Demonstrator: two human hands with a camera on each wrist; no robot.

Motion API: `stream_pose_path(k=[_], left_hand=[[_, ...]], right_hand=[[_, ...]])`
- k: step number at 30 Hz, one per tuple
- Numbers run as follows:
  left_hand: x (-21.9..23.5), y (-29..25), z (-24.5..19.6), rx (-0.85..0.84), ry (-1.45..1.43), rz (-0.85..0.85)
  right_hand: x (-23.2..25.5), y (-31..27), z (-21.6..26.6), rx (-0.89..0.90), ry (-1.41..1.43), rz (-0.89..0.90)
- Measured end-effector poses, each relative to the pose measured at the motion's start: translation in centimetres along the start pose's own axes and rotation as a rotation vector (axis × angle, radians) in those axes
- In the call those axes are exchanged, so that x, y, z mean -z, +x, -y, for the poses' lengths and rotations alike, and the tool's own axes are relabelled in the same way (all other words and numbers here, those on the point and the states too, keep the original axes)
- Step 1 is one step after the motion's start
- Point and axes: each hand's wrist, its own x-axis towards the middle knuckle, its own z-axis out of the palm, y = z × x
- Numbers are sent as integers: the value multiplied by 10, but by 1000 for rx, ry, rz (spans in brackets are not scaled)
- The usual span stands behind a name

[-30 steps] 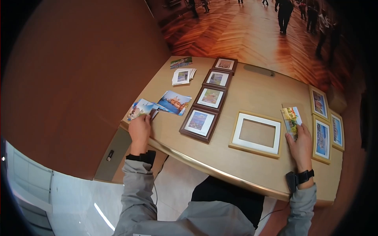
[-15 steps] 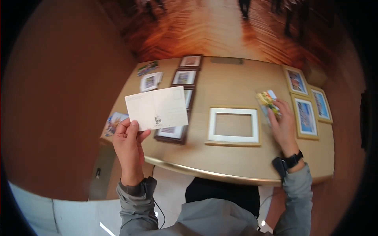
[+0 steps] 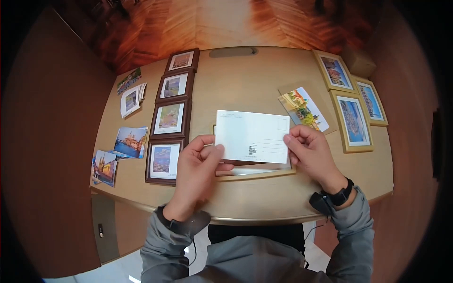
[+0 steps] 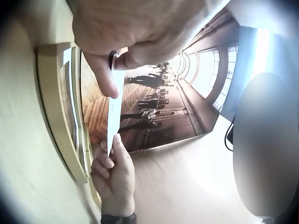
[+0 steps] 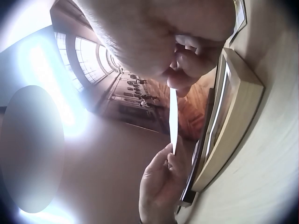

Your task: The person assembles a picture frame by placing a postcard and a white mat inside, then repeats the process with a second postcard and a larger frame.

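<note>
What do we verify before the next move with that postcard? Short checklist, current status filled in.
1. Grip on both sides: ok. Left hand and right hand each pinch an end of the postcard.
2. Postcard clear of the light wood frame: ok. Wrist views show a gap between them.
3. Picture side facing the head camera: not ok. The printed back with address lines faces it.
4. Frame opening visible from the head view: not ok. The postcard covers most of it.
5. Yellow-and-green picture card out of hand: ok. Neither hand holds it.
6. Image on the postcard's other side: cannot tell, hidden.
</note>
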Motion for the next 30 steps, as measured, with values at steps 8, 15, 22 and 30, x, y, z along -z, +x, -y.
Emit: stream_pose_path(k=[8, 15, 22, 30], left_hand=[[20, 29, -27, -588, 671, -159], [26, 23, -28, -559, 1015, 28], [30, 25, -29, -545, 1144, 104], [31, 25, -26, -475, 1144, 188]], right_hand=[[3, -3, 20, -264, -65, -42], [-7, 3, 22, -323, -130, -134], [-15, 4, 25, -378, -133, -198], [-18, 3, 26, -386, -175, -224]])
